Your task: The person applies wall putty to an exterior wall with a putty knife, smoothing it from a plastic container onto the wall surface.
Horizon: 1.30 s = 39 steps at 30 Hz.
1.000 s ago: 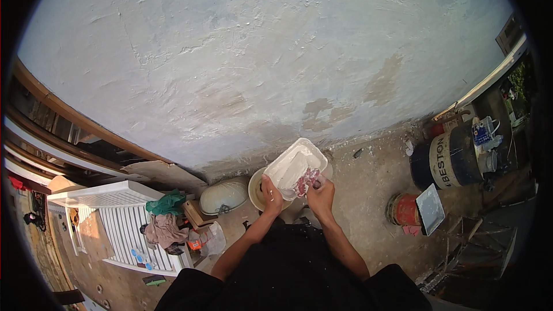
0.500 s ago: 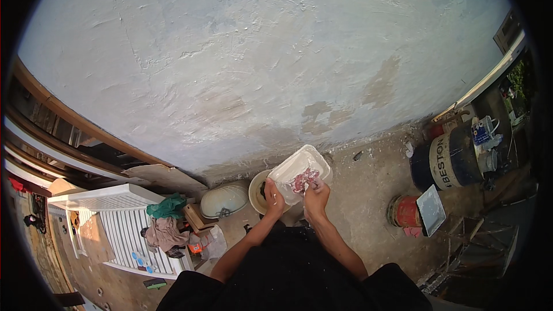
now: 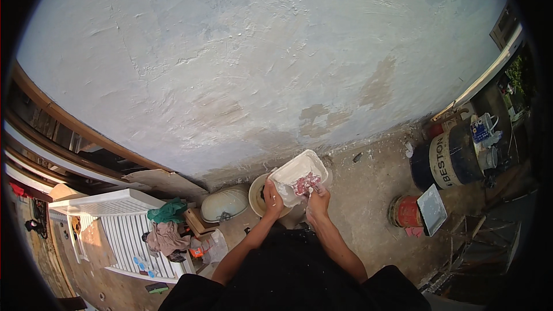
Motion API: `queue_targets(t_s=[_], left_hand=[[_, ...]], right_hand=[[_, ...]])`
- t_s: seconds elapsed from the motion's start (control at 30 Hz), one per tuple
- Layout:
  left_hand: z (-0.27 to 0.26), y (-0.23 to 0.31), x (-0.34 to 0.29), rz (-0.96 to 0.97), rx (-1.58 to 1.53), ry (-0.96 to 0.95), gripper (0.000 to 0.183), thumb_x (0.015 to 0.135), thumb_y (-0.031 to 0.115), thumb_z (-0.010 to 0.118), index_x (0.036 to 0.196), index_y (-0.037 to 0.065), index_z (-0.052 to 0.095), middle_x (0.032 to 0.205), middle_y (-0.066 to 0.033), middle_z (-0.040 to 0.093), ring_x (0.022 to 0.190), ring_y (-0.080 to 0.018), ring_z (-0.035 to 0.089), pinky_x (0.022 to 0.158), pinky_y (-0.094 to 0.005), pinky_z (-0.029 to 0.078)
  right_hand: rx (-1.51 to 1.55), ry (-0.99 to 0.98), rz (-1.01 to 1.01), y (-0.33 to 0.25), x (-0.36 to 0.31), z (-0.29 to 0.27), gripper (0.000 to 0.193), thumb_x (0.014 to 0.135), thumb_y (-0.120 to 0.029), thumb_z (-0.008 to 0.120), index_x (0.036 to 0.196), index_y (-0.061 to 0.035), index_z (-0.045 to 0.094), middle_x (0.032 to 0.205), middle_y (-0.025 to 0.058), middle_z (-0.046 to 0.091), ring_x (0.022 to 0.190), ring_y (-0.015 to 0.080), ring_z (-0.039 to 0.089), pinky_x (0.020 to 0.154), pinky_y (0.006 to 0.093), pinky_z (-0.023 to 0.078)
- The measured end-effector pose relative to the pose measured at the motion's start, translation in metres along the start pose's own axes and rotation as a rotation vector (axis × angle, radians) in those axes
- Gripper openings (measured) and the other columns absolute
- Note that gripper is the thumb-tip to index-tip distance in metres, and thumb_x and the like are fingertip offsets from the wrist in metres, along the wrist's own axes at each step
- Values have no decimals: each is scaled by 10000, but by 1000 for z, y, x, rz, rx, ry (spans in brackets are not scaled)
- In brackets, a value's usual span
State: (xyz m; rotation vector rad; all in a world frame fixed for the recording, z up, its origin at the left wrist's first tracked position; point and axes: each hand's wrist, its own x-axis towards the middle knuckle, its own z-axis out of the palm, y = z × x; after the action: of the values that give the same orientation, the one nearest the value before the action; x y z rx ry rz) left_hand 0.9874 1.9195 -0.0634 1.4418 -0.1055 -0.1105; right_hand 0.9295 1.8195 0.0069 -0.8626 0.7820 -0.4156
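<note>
A shallow, rounded-corner white tray (image 3: 294,170) is tilted in front of me, its inside coated in whitish paste. My left hand (image 3: 272,198) grips the tray's left edge. My right hand (image 3: 318,203) is at the tray's near right corner, fingers closed on a crumpled pink-red rag (image 3: 306,184) smeared with white. The rag lies against the tray's inside; its exact kind is hard to make out under the smears. Beneath the tray and my left hand stands a cream bucket (image 3: 254,196), partly hidden by them.
Ahead rises a patchy plastered wall (image 3: 259,63). On the left are an upturned pale basin (image 3: 226,203) and a white slatted bench (image 3: 124,233) with cloths on it. A dark drum (image 3: 423,164), a red bucket (image 3: 403,211) and a flat pale panel (image 3: 432,210) stand right.
The tray has dipped slightly toward me, and the rag in my right hand has shifted a little within it. My left hand keeps its hold.
</note>
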Motion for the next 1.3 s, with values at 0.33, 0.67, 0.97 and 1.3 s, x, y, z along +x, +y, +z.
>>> queue_targets(t_s=[0.33,0.67,0.97,1.3], left_hand=[[-7,-4,1,-14,70,0,501,1011,340,239,1136,-66,504,1081,-149,572,1022,-204,519,912,-299,379],[-16,-1,18,-246,-327,98,573,1001,419,238,1134,-69,507,1082,-143,583,1001,-199,550,901,-296,407],[-12,14,21,-336,-490,57,607,984,471,243,1210,-49,460,1160,-148,561,1072,-222,548,950,-323,411],[-24,6,27,-340,-502,41,621,978,486,232,1257,-37,415,1228,-156,523,1127,-241,521,983,-345,396]], right_hand=[[11,-31,30,-3,-1,-12,267,909,28,393,1128,0,544,1029,81,609,860,157,624,698,283,561],[2,-184,-42,-1,2,-37,350,868,94,362,1166,-19,507,1141,80,580,970,152,602,736,275,537],[-30,-157,-142,-5,10,-39,338,880,93,356,1167,-1,508,1089,85,614,922,153,624,739,294,548],[-109,-213,-181,15,19,-40,324,861,118,356,1138,41,505,1041,108,617,960,166,605,768,293,542]])
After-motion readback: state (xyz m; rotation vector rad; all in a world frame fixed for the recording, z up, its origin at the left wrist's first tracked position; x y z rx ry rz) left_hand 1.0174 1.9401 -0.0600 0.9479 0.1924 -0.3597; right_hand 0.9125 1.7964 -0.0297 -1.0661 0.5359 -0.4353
